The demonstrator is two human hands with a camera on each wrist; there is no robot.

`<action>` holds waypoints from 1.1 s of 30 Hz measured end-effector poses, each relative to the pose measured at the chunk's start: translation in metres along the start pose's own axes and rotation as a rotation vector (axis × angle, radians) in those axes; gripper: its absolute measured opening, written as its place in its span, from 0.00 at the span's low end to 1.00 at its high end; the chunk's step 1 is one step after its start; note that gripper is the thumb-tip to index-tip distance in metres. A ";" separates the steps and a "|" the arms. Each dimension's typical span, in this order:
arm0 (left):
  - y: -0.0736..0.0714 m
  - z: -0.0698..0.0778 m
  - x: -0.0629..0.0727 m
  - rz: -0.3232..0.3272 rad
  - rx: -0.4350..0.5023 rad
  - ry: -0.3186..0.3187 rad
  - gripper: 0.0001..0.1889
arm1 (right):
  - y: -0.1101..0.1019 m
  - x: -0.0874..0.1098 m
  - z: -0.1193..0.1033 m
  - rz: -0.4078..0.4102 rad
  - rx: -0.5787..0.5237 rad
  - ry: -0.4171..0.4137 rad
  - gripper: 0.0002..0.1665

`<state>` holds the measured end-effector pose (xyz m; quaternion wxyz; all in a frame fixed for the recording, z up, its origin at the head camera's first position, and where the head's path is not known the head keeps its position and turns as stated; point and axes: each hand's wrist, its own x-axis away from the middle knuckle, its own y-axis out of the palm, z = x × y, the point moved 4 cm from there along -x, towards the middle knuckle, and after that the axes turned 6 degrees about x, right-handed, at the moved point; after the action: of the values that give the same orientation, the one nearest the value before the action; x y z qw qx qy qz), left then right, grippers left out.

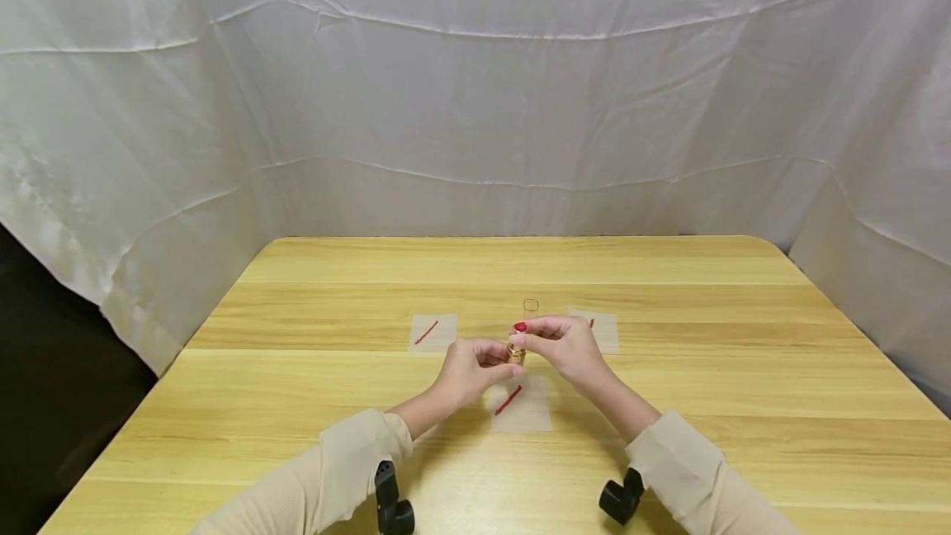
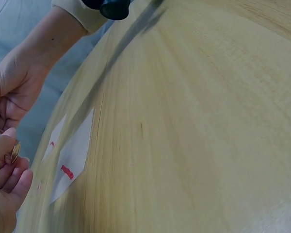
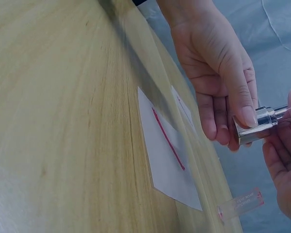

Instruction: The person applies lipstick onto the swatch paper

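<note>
A gold lipstick (image 1: 516, 353) with its red tip bared is held upright above the table between both hands. My left hand (image 1: 468, 370) grips the base of the tube, thumb on the near side, as the right wrist view also shows with the shiny base (image 3: 256, 132). My right hand (image 1: 568, 347) pinches the upper part just below the red tip. In the left wrist view only a bit of the gold tube (image 2: 15, 152) shows among the fingers. Behind the hands stands a clear cap (image 1: 531, 306), seen also in the right wrist view.
Three white paper squares, each with a red stroke, lie on the wooden table (image 1: 297, 386): one left (image 1: 421, 341), one right (image 1: 607, 335) partly behind my right hand, one in front (image 1: 531, 415). Pale curtains (image 1: 520, 106) hang behind. Black wrist cameras sit by both sleeves.
</note>
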<state>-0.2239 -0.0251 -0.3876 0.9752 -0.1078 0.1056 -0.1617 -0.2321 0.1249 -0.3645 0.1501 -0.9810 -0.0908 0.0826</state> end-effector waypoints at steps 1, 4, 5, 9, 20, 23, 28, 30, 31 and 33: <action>0.000 -0.001 0.000 -0.010 0.007 -0.003 0.10 | 0.000 0.000 0.000 0.000 0.002 0.001 0.15; -0.001 -0.004 -0.002 -0.051 0.035 -0.021 0.10 | 0.000 0.000 0.000 -0.008 0.001 -0.003 0.15; -0.001 -0.005 -0.002 -0.066 0.048 -0.032 0.10 | 0.001 0.001 0.000 -0.013 0.002 -0.006 0.15; -0.002 -0.010 -0.004 -0.137 0.091 -0.064 0.11 | 0.002 0.001 -0.001 -0.030 0.002 -0.019 0.15; -0.006 -0.011 -0.006 -0.281 0.131 -0.118 0.12 | 0.003 0.001 0.001 -0.029 0.003 -0.036 0.14; -0.006 -0.011 -0.006 -0.313 0.125 -0.108 0.12 | 0.004 0.002 0.001 -0.035 -0.001 -0.037 0.14; -0.008 -0.011 -0.006 -0.393 0.140 -0.078 0.12 | 0.005 0.002 0.000 -0.063 -0.005 -0.036 0.16; -0.009 -0.011 -0.006 -0.409 0.135 -0.080 0.12 | 0.005 0.002 0.000 -0.073 -0.005 -0.040 0.16; -0.010 -0.010 -0.006 -0.406 0.129 -0.077 0.12 | 0.005 0.002 0.000 -0.073 -0.001 -0.040 0.16; -0.010 -0.009 -0.006 -0.383 0.115 -0.072 0.13 | 0.004 0.002 0.000 -0.068 0.002 -0.046 0.17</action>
<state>-0.2341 -0.0343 -0.3923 0.9344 -0.0757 0.0388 -0.3459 -0.2295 0.1216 -0.3654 0.1516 -0.9751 -0.1276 0.0999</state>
